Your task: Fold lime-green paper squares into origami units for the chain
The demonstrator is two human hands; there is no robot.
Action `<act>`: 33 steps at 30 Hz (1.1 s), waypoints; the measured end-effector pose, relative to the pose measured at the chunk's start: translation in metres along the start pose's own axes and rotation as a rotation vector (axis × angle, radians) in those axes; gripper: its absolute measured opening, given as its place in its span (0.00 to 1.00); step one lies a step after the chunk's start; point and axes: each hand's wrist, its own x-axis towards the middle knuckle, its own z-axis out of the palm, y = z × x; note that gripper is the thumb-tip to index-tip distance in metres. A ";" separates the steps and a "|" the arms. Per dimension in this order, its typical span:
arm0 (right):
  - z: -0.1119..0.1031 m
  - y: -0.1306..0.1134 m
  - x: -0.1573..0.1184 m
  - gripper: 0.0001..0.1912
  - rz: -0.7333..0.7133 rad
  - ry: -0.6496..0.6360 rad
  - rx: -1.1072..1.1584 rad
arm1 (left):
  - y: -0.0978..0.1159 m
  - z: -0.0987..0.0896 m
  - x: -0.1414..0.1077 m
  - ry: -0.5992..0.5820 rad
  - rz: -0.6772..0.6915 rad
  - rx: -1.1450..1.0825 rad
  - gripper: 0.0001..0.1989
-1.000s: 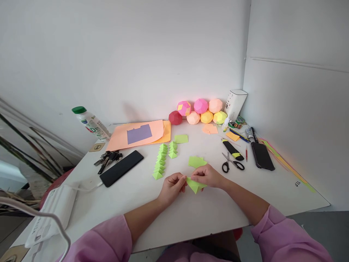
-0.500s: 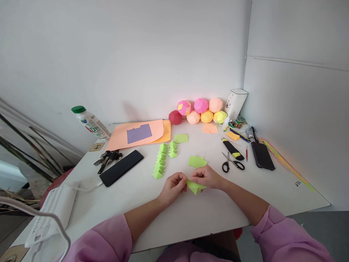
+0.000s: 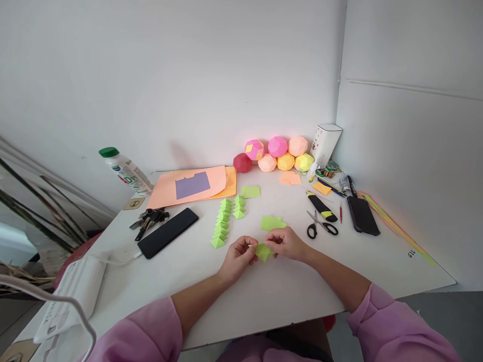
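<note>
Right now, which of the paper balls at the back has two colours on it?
The paper ball at the left end of the upper row, just above the dark red ball. It is pink with yellow patches; every other ball is one plain colour.

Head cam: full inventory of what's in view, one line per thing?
folded paper piece: 1, green, held between both hands
folded units: two rows, green, table centre
flat sheets: small stack, green, behind the hands
paper balls: 7, red, pink, orange, yellow, by back wall
large sheets: orange with purple piece, back left
scissors: 1, black handles, right
phones: 2, black, one left, one right
keys: 1 bunch, left
bottle: 1, white, green cap, far left
table: 1, white
left hand: 1, on piece
right hand: 1, on piece
</note>
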 end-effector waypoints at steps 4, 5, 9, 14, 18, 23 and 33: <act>0.003 0.000 -0.001 0.08 -0.033 0.009 -0.068 | -0.005 -0.001 0.001 0.006 -0.026 0.066 0.15; 0.003 0.000 -0.001 0.08 -0.038 0.012 -0.091 | -0.005 -0.001 0.001 0.008 -0.024 0.075 0.15; 0.003 -0.003 -0.002 0.05 -0.076 0.026 -0.166 | -0.005 0.000 0.001 0.001 -0.018 0.084 0.16; 0.008 -0.001 -0.001 0.03 -0.114 0.027 -0.162 | -0.002 0.001 0.000 -0.029 -0.015 0.123 0.16; 0.012 0.004 -0.001 0.03 -0.110 0.040 -0.183 | 0.000 0.003 -0.001 -0.027 -0.022 0.157 0.16; -0.001 0.004 0.000 0.03 -0.093 0.031 -0.211 | 0.000 0.003 -0.001 0.025 -0.043 0.124 0.16; -0.005 -0.002 0.000 0.07 -0.041 0.005 -0.125 | -0.001 0.001 0.002 0.036 -0.049 0.082 0.16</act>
